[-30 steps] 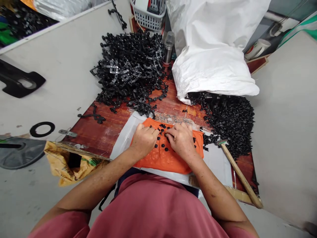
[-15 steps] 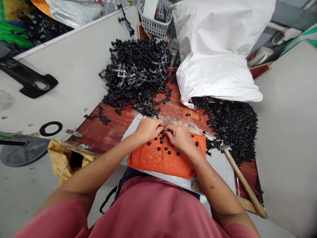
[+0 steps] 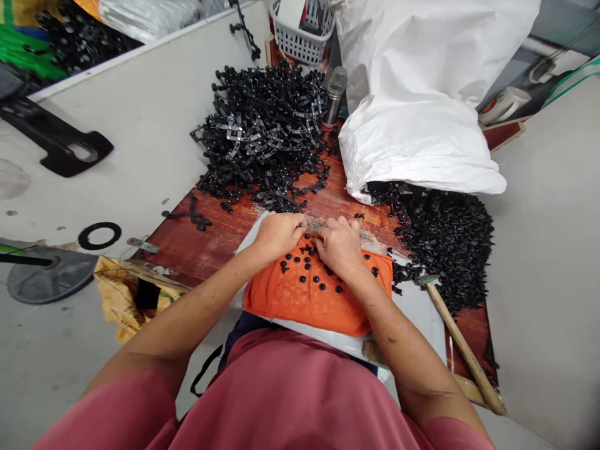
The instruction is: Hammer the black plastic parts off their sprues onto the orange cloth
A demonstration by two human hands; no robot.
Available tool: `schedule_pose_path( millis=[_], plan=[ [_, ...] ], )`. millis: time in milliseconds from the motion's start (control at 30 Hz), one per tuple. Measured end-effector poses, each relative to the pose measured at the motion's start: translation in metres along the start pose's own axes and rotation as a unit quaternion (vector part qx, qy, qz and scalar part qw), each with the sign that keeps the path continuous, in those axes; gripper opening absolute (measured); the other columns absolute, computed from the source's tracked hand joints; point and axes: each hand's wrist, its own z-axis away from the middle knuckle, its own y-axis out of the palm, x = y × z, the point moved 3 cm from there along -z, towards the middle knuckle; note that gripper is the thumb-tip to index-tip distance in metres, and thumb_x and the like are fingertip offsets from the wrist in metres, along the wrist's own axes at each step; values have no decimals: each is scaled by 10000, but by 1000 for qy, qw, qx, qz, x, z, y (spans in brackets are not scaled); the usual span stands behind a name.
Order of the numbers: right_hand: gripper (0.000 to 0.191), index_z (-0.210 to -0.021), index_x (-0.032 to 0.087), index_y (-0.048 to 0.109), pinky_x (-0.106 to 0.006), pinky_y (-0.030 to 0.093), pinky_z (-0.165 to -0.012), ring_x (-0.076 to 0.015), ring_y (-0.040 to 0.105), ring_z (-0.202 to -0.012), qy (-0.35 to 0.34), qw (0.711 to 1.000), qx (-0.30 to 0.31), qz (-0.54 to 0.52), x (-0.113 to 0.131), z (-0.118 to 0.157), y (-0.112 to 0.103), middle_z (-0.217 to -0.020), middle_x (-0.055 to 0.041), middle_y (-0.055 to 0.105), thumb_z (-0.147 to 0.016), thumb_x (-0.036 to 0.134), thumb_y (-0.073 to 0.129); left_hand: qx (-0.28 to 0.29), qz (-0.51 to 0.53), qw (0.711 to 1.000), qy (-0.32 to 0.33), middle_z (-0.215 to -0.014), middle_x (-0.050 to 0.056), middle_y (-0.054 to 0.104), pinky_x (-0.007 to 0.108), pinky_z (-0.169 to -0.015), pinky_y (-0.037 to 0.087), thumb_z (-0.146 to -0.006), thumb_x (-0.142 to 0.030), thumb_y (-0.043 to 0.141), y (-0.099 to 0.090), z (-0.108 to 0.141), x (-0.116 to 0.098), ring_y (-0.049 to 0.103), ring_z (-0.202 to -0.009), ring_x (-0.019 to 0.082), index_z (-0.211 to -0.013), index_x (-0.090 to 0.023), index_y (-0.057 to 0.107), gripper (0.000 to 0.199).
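An orange cloth (image 3: 300, 300) lies on a pale board, with several small black round-headed plastic pieces (image 3: 316, 279) scattered over it. My left hand (image 3: 280, 236) rests at the cloth's far left edge, its fingers curled and pressed together. Beside it, my right hand (image 3: 341, 250) bends its fingers down at the far edge. Between and beyond the fingertips is a spread of tiny grey bits (image 3: 315, 223), too small to name. A narrow gap separates the two hands. Whatever the fingertips pinch is hidden from me.
Linked black strips form a heap (image 3: 267, 137) at the back left. Loose black pieces (image 3: 445, 244) spill from a white sack (image 3: 422, 137) on the right. A wooden-handled hammer (image 3: 462, 340) lies near the right edge. A clear-topped cylinder (image 3: 334, 97) and a grey basket (image 3: 302, 44) stand behind.
My hands have parted slightly and moved off their meeting point at the cloth's upper edge toward the grey bits. More black pieces on the cloth show between them. The view has shifted a little.
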Motion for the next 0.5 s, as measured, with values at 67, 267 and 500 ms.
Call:
schedule_pose_path(
  millis=[67,267,500],
  plan=[
    [189,-877,199,773,-442,255,-854,-279,485,-993,-25,1000,2,5,1,3,-2,-959,-107,690,-963,269,620,22,12,999,34,-924,26,796,328,-763,457,-902,-264,550,-1,9,1,715,-860,222,-894,-244,756,207],
    [216,-874,212,776,-430,242,-853,-263,475,-957,-59,998,-6,-3,-9,17,-5,-916,-84,676,-978,248,590,91,-13,995,45,-938,65,800,401,-868,457,-914,-307,554,8,21,-11,721,-918,264,-925,-220,766,229],
    [258,-927,235,798,-433,232,-850,-262,459,-947,-86,996,-5,-6,-8,21,-8,-917,-82,660,-1006,246,552,65,-64,995,30,-917,98,780,421,-843,425,-948,-253,492,8,19,-11,712,-888,275,-844,-187,719,258]
  ],
)
